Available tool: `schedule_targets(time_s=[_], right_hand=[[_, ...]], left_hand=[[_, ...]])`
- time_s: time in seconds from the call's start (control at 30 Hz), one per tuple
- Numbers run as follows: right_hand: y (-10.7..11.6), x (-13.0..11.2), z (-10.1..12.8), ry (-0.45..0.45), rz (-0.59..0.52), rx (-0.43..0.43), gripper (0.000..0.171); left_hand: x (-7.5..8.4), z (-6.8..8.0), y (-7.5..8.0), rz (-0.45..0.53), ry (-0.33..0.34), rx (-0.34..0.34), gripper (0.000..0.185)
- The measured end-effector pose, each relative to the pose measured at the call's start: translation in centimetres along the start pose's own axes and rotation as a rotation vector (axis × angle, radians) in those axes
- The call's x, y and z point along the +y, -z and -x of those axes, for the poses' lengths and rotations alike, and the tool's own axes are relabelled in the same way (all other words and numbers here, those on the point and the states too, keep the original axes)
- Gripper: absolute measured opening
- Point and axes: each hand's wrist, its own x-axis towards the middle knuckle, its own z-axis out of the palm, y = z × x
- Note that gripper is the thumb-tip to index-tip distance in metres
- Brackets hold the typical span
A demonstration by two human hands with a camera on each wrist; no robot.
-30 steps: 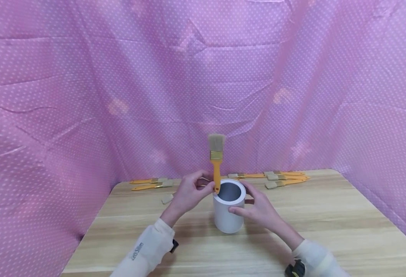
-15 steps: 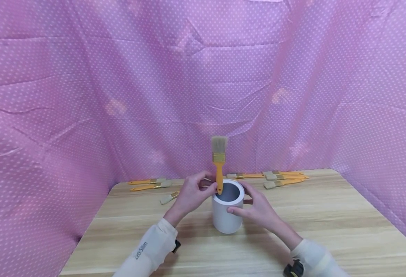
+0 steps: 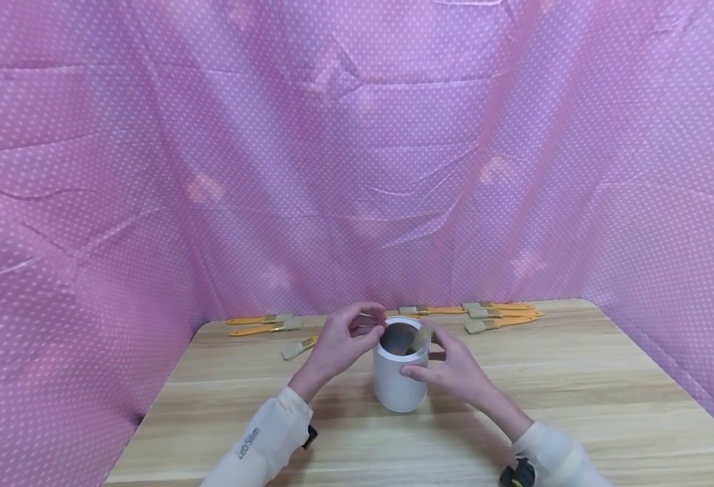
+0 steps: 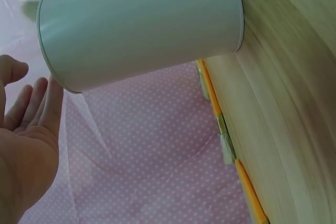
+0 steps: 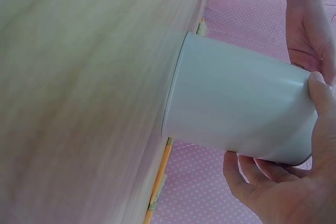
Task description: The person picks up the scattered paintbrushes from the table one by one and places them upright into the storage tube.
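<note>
Leaning inside the white can (image 3: 400, 387), a brush (image 3: 421, 337) points bristles up toward 3 o'clock, close by the rim; its long axis tilts off the vertical, with the handle's lower end hidden. The can stands upright on the wooden table (image 3: 588, 399), mouth up. The right hand (image 3: 459, 367) grips it from 3 o'clock — thumb on the near side, fingers behind. The left hand (image 3: 346, 339), at 9 o'clock by the rim, pinches nothing: thumb and fingers are apart. The step looks like putting brushes into the can handle first; the next move probably calls for fetching one of the loose brushes (image 3: 252, 331) around 10 o'clock, while the right hand steadies the can.
</note>
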Motion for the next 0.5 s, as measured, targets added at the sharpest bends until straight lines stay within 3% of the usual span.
schedule_targets(time_s=[0.23, 0.5], right_hand=[[-0.6, 0.1, -0.2, 0.001, 0.004, 0.004, 0.093], [0.0, 0.3, 0.1, 0.019, 0.005, 0.004, 0.092]], left_hand=[[-0.4, 0.9, 1.8, -0.054, -0.036, 0.024, 0.038], [-2.2, 2.3, 5.2, -0.210, 0.027, 0.046, 0.032]])
